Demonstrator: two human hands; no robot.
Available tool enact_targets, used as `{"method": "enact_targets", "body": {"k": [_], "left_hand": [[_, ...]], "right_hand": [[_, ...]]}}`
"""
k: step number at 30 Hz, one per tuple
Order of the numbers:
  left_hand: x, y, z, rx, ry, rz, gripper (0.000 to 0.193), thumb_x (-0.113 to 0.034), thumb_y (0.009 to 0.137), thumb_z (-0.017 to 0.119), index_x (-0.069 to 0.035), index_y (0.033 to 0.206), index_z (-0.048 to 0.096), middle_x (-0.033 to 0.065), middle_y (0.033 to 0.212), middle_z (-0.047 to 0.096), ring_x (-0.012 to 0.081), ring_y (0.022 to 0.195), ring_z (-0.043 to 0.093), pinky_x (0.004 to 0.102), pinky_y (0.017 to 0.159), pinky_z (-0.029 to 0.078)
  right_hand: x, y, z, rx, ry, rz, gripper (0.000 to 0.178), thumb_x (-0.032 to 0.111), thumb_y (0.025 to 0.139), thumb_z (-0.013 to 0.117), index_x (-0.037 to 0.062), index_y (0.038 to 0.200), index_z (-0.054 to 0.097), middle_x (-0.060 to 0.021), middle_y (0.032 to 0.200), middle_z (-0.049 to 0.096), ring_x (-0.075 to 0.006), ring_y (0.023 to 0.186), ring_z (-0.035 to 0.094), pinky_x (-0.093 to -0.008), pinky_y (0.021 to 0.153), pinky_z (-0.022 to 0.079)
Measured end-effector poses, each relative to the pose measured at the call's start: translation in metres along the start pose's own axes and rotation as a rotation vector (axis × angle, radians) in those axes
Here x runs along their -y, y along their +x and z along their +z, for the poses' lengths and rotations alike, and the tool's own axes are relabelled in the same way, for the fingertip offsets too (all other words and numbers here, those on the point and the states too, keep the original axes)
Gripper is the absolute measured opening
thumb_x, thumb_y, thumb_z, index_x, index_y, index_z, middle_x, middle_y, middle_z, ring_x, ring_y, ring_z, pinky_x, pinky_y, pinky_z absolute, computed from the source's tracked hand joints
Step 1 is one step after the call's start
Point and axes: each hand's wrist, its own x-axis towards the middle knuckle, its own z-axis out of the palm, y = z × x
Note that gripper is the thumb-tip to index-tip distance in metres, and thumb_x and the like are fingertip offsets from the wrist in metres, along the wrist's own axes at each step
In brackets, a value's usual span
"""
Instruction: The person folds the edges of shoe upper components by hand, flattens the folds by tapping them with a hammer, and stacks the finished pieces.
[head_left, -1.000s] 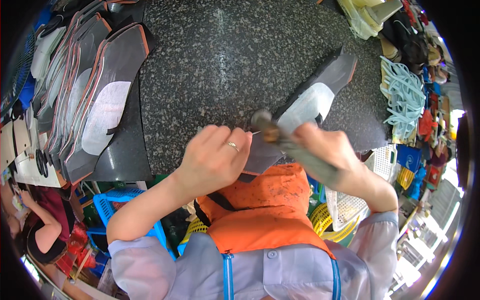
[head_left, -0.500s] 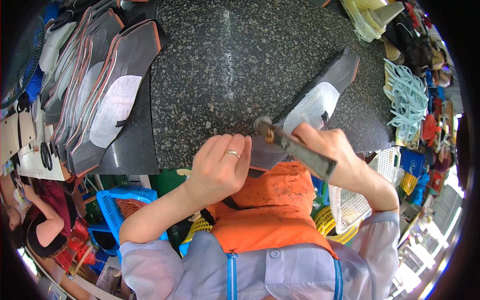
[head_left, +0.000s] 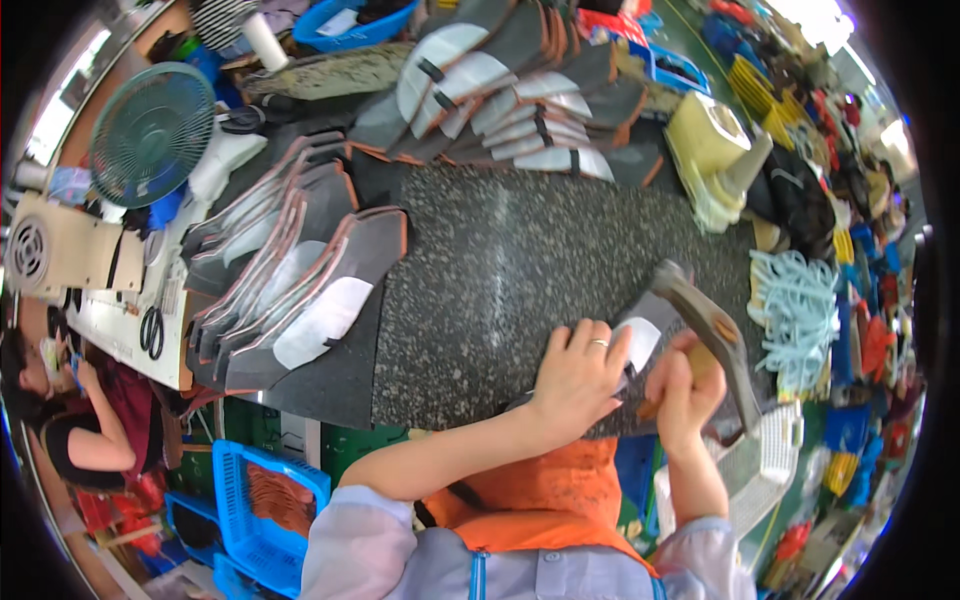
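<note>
Around the hammer (head_left: 742,362), a long curved metal head on a wooden handle, my right hand (head_left: 688,392) is closed, raised near the right edge of the stone slab (head_left: 470,300). My left hand (head_left: 580,378) lies with its fingers extended over a dark grey flexible panel with a white patch (head_left: 642,340). It looks like a shoe or boot upper piece. My left hand, the hammer and my right hand cover much of it. The panel lies slantwise near the slab's front right.
Stacks of similar orange-edged panels (head_left: 340,310) lie left of the slab, with more (head_left: 560,120) along its far edge. Pale blue strips (head_left: 795,315) and a cream machine-like object (head_left: 705,150) stand right. A fan (head_left: 152,135), blue basket (head_left: 225,500) and white basket (head_left: 785,450) surround me. Someone sits at left (head_left: 95,430).
The view has shifted, showing more of the far edge. The hammer has turned in my right hand, its head now farther right. My left hand lies closer to the white patch.
</note>
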Motion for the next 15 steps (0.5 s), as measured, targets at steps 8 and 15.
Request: {"method": "enact_targets", "body": {"k": [8, 15], "left_hand": [[0.126, 0.1, -0.056, -0.67, 0.481, 0.06, 0.074, -0.02, 0.078, 0.077, -0.018, 0.148, 0.051, 0.013, 0.143, 0.049, 0.0403, 0.134, 0.045, 0.0619, 0.11, 0.031], [0.149, -0.051, -0.117, -0.444, 0.608, -0.556, 0.073, -0.012, 0.07, 0.084, -0.004, 0.137, 0.055, 0.0142, 0.127, 0.054, 0.0374, 0.116, 0.052, 0.0535, 0.096, 0.043]], "right_hand": [[-0.019, -0.004, -0.013, -0.229, 0.235, -0.023, 0.025, 0.022, 0.107, 0.053, -0.0018, 0.114, 0.049, -0.0032, 0.068, 0.05, -0.0091, 0.049, 0.045, -0.0244, 0.044, 0.04], [-0.029, 0.008, -0.009, -0.116, 0.095, 0.146, 0.015, 0.01, 0.105, 0.051, 0.002, 0.118, 0.052, 0.0001, 0.07, 0.048, -0.0056, 0.047, 0.043, -0.0223, 0.042, 0.036]]}}
